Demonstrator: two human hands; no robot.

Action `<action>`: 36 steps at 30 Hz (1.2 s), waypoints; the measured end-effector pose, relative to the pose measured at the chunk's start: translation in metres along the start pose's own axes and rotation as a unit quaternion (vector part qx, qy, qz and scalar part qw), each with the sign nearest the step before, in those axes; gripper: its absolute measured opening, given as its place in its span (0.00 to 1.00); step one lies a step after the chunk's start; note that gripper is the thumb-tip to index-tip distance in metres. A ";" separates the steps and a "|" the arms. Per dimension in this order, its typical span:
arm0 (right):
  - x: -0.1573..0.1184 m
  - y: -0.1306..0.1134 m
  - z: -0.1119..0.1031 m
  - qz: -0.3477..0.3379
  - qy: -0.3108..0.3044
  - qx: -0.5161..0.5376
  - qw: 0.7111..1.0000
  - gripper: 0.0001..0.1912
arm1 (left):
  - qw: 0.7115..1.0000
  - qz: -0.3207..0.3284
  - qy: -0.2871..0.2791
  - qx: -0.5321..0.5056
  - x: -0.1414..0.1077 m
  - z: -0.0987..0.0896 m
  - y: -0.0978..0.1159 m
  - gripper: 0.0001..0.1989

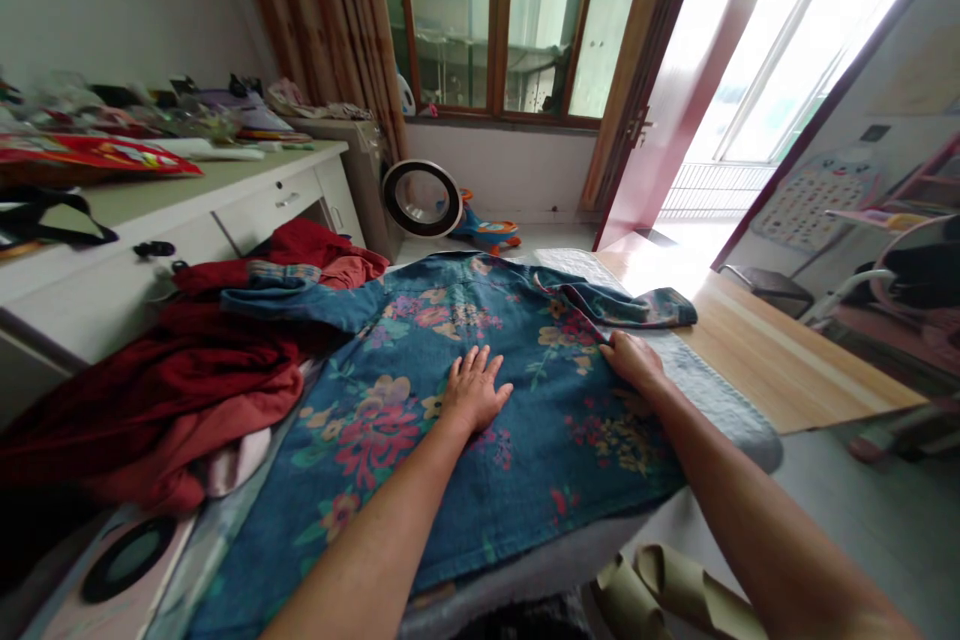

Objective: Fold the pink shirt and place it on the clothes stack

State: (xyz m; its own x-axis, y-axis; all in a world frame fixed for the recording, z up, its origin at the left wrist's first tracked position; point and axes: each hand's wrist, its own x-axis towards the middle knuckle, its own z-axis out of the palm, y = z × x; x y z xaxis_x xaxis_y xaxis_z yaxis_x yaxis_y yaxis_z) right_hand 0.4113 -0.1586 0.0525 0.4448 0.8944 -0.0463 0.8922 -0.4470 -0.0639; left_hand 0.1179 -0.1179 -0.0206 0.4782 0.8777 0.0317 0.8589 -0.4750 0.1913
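Observation:
A blue long-sleeved shirt with a flower print (420, 360) lies spread out before me, its collar end away from me. My left hand (477, 390) rests flat on the middle of the shirt with fingers spread. At the shirt's right side, below the sleeve, my right hand (634, 361) is closed on the edge of the cloth. One sleeve (645, 305) stretches out to the right, and the other sleeve (300, 300) lies over a heap of red clothes (225, 370).
A white quilted cover (720, 400) is under the shirt, beside a wooden board (787, 350) on the right. A cluttered counter (292, 165) runs along the left. By the window stand a washing machine with its round door (424, 165) open and a blue ride-on toy (484, 228).

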 end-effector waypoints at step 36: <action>-0.058 0.033 0.021 0.036 0.051 0.036 0.997 0.18 | 0.998 0.056 -0.004 0.007 -0.027 -0.004 -0.015 0.31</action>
State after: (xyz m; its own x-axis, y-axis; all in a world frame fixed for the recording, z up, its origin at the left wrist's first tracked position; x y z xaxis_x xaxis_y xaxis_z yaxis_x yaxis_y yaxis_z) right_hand 0.4131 -0.2250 0.0323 0.5159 0.8553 0.0483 0.8518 -0.5062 -0.1350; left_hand 0.0910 -0.1346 -0.0200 0.5736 0.8179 0.0444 0.8019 -0.5717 0.1735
